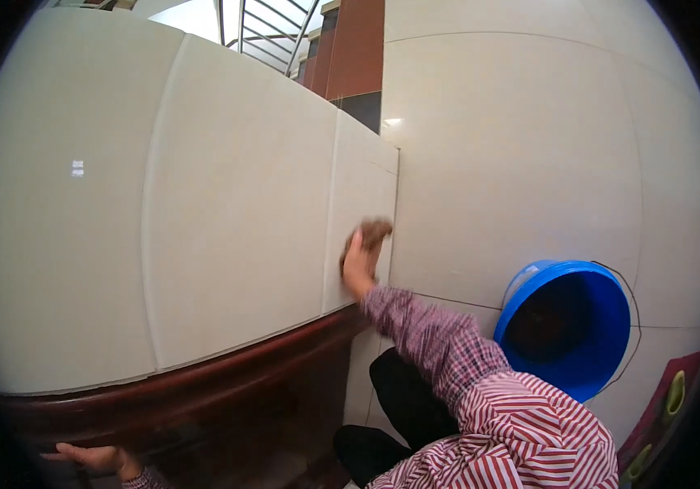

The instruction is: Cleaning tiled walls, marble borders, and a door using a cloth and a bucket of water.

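Note:
My right hand (359,266) presses a brown cloth (377,230) against a cream tiled surface (240,183), close to its right-hand edge. Motion blurs both the hand and the cloth. At the lower left, my left hand (90,457) is by the dark reddish-brown wood (252,367) below the tiles, its thumb and a finger pointing left. I see nothing in it, though whether it rests on the wood I cannot tell. To the right of my right arm stands a blue bucket (611,348) with a thin wire handle. Its inside is dark and the contents are unclear.
Cream floor tiles (509,171) spread to the right of the tiled surface. Metal railings (270,36) and a red-brown panel (356,49) show at the top. A dark red item (655,397) with green parts lies at the lower right. My dark-clad legs (408,397) are below my arm.

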`<action>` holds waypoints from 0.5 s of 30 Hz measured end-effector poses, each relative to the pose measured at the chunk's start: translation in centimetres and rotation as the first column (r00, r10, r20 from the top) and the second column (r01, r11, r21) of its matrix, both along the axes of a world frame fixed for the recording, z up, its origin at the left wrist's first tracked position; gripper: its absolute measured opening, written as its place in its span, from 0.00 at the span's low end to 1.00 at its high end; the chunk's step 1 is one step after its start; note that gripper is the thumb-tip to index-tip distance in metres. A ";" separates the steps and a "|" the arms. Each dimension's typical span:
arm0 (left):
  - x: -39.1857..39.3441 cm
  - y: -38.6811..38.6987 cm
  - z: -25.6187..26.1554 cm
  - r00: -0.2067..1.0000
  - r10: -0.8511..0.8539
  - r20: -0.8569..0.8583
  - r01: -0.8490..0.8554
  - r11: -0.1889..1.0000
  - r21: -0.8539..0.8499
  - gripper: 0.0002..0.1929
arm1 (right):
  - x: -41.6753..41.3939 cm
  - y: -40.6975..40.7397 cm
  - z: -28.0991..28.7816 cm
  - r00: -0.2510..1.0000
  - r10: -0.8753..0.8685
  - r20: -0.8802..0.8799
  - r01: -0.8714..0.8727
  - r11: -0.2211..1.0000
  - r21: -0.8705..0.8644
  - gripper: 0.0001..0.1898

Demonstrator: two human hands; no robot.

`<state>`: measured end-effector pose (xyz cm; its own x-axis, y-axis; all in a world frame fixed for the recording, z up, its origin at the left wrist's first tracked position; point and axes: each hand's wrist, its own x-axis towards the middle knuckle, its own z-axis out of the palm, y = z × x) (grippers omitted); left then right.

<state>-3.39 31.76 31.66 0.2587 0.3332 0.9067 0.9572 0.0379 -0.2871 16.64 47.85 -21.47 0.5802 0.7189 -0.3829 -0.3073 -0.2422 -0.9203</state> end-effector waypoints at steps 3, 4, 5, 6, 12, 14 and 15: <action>1.4 -0.3 -0.1 0.966 -0.151 0.209 0.141 0.988 0.064 0.34 | -3.5 -6.5 5.4 0.979 0.058 -0.197 -0.038 0.994 0.103 0.37; 1.1 -0.8 0.1 0.980 -0.118 0.160 0.107 0.991 0.074 0.35 | -2.9 -6.1 7.1 0.984 0.027 -0.175 0.022 0.963 0.268 0.38; 0.7 -1.2 0.3 0.991 -0.081 0.105 0.072 0.994 0.084 0.35 | -2.2 -5.2 8.6 0.986 -0.005 -0.165 0.076 0.901 0.426 0.40; 0.2 -1.2 0.4 0.992 -0.074 0.098 0.067 0.995 0.075 0.35 | -0.8 -3.4 10.2 0.999 -0.026 -0.021 0.033 0.871 0.490 0.40; -22.3 -4.5 6.7 0.986 -0.079 -0.149 0.072 0.996 -0.051 0.34 | 12.5 17.4 2.4 0.986 -0.159 -0.045 0.164 0.919 0.359 0.41; -26.7 -6.3 11.4 0.960 -0.054 -0.273 0.032 0.996 -0.086 0.33 | 14.0 20.0 -1.2 0.986 0.074 -0.149 -0.044 0.980 0.192 0.44; -27.7 -6.6 13.0 0.944 -0.059 -0.324 0.026 0.994 -0.105 0.33 | 14.7 20.8 -2.8 0.981 0.005 -0.193 0.035 0.978 0.205 0.42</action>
